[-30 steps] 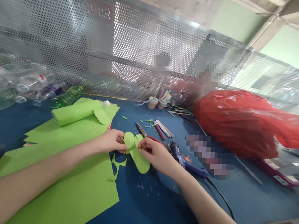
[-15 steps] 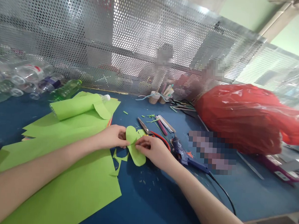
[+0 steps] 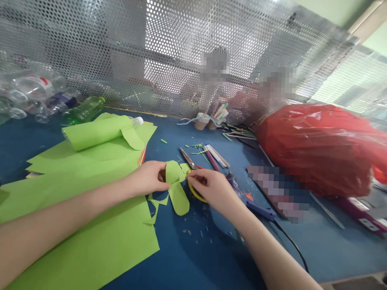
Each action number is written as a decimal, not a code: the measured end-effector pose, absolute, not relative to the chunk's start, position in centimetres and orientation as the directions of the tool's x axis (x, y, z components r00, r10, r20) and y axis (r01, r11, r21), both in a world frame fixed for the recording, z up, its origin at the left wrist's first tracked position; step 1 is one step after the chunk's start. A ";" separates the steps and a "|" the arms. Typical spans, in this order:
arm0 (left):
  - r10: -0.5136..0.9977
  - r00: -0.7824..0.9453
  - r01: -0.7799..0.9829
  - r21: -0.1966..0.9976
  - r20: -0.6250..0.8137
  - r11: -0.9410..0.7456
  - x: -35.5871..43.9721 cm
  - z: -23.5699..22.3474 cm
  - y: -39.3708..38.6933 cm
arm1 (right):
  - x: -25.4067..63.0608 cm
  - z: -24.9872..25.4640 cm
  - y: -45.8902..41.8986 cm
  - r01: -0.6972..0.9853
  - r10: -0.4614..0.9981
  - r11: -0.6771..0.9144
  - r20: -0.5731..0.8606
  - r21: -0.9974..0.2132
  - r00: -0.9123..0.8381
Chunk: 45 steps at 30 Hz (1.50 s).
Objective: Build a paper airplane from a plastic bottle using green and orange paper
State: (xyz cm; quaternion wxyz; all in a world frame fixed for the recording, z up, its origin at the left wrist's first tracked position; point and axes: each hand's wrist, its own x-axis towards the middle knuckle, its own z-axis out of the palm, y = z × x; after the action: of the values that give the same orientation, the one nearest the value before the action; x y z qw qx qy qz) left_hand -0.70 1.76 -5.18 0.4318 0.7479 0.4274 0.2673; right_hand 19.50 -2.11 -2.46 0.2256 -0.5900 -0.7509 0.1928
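Green paper cutout (image 3: 180, 200), live between the 2 hands! From my remote seat I see smoothly rounded lobes, so I'd call this piece's outline cut.

What backs you up?

Offcuts (image 3: 158, 207) just beside it! And the scissors (image 3: 187, 156) lie on the table (image 3: 188, 264), near the right hand (image 3: 212, 186), blades free.

And what's left?

It's up in the fingers, not set down, so I judge the handwork unfinished. Green sheets (image 3: 106, 239) lie broad and uncut at left. Whether the lobes are joined, I can't tell.

Where is it against the fingers?

Left hand (image 3: 152, 177): thumb and fingers pinching its left edge, 1 lobe upright beside them, 1 slanting down toward me, clear of both hands. Right fingertips: bunched narrow at its right side. Gripping a corner? I can't tell; they cover the spot.
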 end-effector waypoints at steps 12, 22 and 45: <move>0.857 0.514 0.429 0.854 0.038 -0.295 -0.7 -5.0 1.8 | 18.6 -2.8 -3.0 0.791 0.897 0.431 0.111 -0.435 -0.428; 0.832 0.551 0.401 0.895 -0.066 -0.195 -1.1 -5.0 2.3 | 18.8 -2.3 -3.0 0.797 0.893 0.429 0.070 -0.426 -0.444; 0.884 0.462 0.473 0.862 -0.065 -0.184 -0.7 -6.0 2.0 | 24.8 2.7 -4.5 0.994 0.997 0.016 0.079 -0.107 -0.008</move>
State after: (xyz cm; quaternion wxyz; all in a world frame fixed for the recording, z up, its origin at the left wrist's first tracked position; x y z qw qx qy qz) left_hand -0.70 2.04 -6.00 0.4402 0.7331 0.4629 0.2335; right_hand 24.81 -4.46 2.70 0.0658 -0.7014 -0.7097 0.0104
